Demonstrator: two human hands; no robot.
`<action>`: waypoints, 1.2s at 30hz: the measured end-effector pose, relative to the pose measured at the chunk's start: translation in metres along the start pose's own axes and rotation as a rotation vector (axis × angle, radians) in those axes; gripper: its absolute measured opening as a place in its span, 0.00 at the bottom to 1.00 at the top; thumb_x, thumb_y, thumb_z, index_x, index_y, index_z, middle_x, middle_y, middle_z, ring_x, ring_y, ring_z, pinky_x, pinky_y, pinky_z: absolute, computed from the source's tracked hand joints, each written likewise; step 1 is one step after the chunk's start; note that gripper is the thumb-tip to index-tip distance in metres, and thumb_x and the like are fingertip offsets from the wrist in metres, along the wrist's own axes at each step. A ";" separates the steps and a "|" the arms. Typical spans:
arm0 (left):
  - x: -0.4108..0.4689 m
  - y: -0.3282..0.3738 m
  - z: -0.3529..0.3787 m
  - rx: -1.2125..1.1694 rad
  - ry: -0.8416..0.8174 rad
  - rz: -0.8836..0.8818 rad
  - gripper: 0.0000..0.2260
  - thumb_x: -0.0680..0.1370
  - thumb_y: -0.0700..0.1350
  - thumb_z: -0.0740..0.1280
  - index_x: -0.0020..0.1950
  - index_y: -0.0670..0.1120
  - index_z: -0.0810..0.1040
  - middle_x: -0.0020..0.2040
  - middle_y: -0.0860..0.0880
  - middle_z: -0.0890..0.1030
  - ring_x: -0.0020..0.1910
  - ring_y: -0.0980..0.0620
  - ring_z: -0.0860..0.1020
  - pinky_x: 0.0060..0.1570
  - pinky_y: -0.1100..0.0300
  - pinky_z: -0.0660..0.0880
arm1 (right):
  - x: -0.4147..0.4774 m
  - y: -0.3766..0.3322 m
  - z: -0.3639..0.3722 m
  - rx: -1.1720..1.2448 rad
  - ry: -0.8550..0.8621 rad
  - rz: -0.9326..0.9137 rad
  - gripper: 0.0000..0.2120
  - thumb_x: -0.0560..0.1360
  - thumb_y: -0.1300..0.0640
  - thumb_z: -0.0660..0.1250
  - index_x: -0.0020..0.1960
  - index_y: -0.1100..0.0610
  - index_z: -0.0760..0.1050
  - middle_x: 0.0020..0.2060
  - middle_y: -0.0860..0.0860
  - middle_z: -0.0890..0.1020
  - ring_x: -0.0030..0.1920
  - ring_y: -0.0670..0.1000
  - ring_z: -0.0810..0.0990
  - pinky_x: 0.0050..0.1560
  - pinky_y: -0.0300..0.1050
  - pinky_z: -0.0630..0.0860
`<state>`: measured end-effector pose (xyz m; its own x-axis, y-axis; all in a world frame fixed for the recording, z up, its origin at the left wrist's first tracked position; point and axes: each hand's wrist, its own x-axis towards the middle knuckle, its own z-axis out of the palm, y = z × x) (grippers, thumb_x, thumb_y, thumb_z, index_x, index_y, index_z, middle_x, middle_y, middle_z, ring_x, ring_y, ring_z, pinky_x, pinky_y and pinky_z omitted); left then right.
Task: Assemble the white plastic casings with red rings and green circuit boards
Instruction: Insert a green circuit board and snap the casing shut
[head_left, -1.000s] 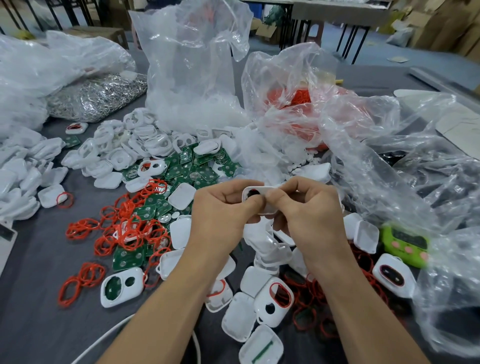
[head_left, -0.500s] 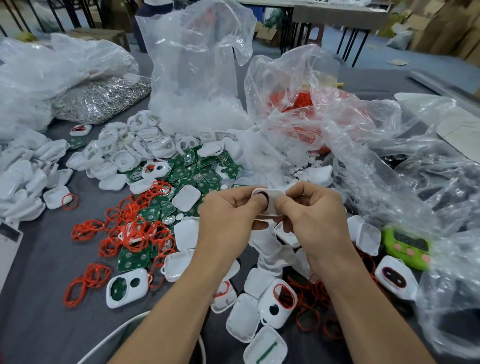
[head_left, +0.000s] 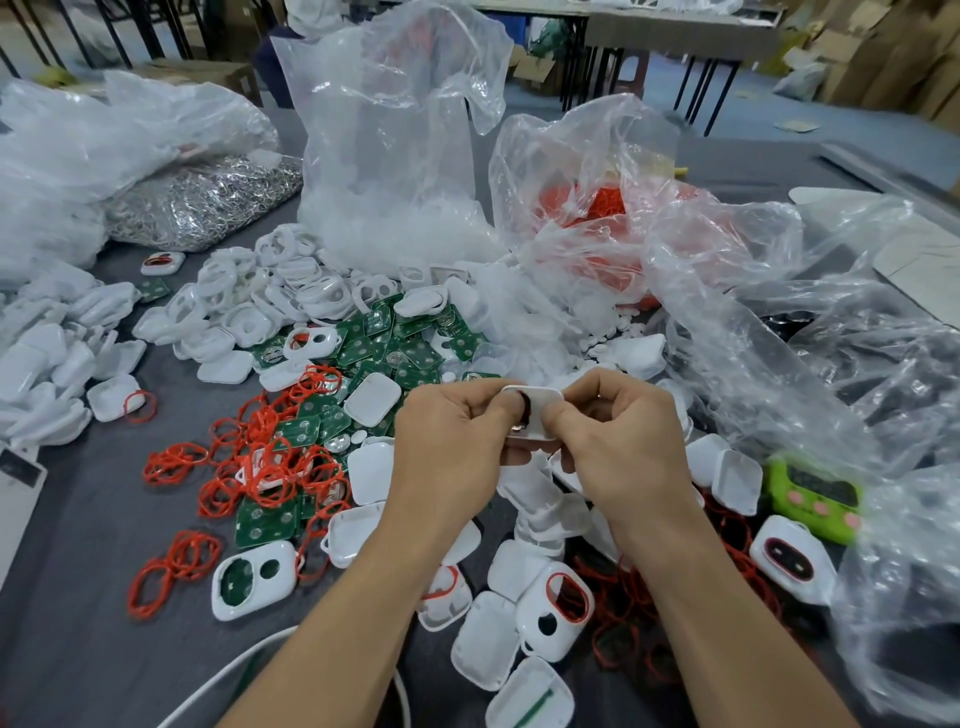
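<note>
A grey table (head_left: 72, 545) is lying strewn with red rings (head_left: 270, 462), green boards (head_left: 410, 343) and plastic bags (head_left: 395, 156). Above it, the left hand (head_left: 452, 447) and right hand (head_left: 618, 447) are both pinching one white casing (head_left: 535, 410) between curled fingers.

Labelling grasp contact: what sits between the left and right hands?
In the head view, one white casing sits there, pinched from both sides by the left hand and the right hand. No bare gap shows.
</note>
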<state>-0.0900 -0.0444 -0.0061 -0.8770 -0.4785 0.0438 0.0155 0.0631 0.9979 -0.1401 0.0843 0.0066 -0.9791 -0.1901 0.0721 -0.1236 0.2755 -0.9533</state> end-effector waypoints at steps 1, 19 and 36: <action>0.000 0.001 0.000 0.021 0.012 0.000 0.14 0.81 0.37 0.68 0.44 0.53 0.89 0.36 0.48 0.87 0.35 0.47 0.87 0.37 0.53 0.84 | -0.001 0.001 0.001 -0.033 -0.015 -0.008 0.04 0.69 0.53 0.72 0.36 0.51 0.80 0.27 0.52 0.82 0.27 0.52 0.78 0.33 0.52 0.78; 0.001 0.001 -0.001 -0.489 -0.329 -0.092 0.16 0.80 0.34 0.68 0.66 0.46 0.80 0.55 0.48 0.86 0.50 0.49 0.84 0.58 0.55 0.81 | -0.001 -0.016 -0.004 0.661 -0.176 0.396 0.13 0.77 0.67 0.68 0.34 0.59 0.76 0.26 0.53 0.78 0.23 0.44 0.70 0.20 0.33 0.66; 0.014 0.012 -0.030 -0.910 -0.317 -0.203 0.18 0.78 0.48 0.65 0.66 0.45 0.79 0.58 0.45 0.84 0.51 0.51 0.82 0.56 0.54 0.81 | 0.001 -0.015 -0.010 0.319 -0.151 0.193 0.18 0.72 0.43 0.73 0.37 0.58 0.80 0.31 0.61 0.83 0.25 0.53 0.76 0.23 0.40 0.70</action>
<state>-0.0874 -0.0764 0.0077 -0.9900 -0.1404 -0.0144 0.0978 -0.7560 0.6473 -0.1404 0.0894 0.0238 -0.9419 -0.3061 -0.1382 0.1396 0.0174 -0.9901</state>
